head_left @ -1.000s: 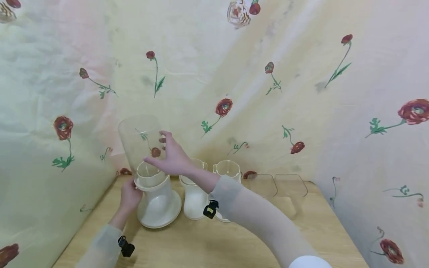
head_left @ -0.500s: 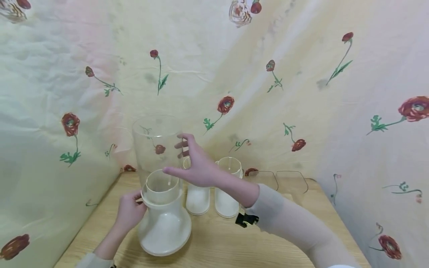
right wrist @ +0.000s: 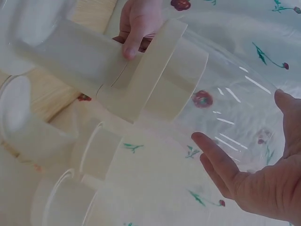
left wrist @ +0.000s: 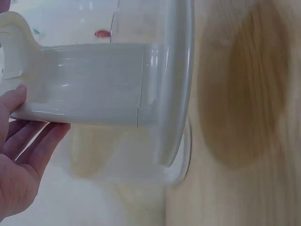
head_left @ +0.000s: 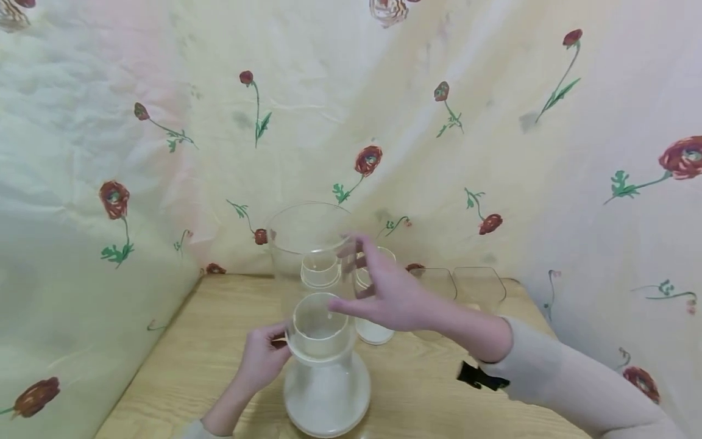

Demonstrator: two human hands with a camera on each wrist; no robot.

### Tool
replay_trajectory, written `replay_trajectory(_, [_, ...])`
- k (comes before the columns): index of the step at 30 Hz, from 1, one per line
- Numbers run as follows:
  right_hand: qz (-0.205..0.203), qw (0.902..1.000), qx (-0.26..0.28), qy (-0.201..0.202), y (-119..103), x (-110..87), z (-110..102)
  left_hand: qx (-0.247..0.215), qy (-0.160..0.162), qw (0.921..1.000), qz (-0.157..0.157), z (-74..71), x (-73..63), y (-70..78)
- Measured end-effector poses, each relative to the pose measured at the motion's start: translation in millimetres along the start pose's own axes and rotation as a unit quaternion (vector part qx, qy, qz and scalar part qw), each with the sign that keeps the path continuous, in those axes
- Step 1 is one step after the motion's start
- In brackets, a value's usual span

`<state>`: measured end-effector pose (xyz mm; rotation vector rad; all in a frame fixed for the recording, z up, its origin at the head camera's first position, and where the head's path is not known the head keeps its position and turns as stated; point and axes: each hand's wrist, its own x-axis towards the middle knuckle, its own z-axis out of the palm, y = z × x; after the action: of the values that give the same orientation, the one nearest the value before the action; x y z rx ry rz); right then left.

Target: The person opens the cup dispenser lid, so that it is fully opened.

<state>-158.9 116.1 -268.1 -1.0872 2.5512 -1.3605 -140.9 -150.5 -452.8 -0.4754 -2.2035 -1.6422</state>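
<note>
A white pedestal stand with a round base carries a clear, open-topped cylinder around its raised inner ring. My left hand grips the stand's neck just below the collar, thumb on the near side in the left wrist view. My right hand holds the clear cylinder from the right, thumb and fingers spread around its wall. Seen from the left wrist, the white base hangs close over the wood, its shadow beside it. The stand's neck is partly hidden under the collar in the head view.
Behind the held stand are two similar white stands, one ring showing through the clear cylinder and another stand to its right. Two clear containers stand at the back right of the wooden table. Flowered cloth hangs behind.
Both hands have carried the stand and clear cylinder rightward and nearer to me. The cylinder, leaning left at first, now looks upright. The other stands have stayed in place.
</note>
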Motion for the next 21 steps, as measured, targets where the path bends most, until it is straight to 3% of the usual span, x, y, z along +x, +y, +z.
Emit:
replay_trajectory(5, [-0.006, 0.9997, -0.022, 0.011, 13.7, -24.1, -14.8, -0.043, -0.043, 0.9982, -0.001, 32.8, 1.1, -6.0])
replay_trajectory(8, [-0.014, 0.9991, -0.033, 0.024, 22.9, -36.7, -20.5, -0.036, -0.074, 0.9966, 0.010, 46.2, 5.2, -10.3])
replay_trajectory(15, [-0.008, 0.9973, -0.050, 0.053, 40.3, -57.9, -30.0, -0.027, -0.116, 0.9925, 0.027, 66.4, 21.2, -17.4])
replay_trajectory(21, [-0.005, 0.9977, -0.045, 0.050, 50.1, -70.5, -33.9, -0.045, -0.127, 0.9906, 0.021, 83.2, 24.1, -21.7])
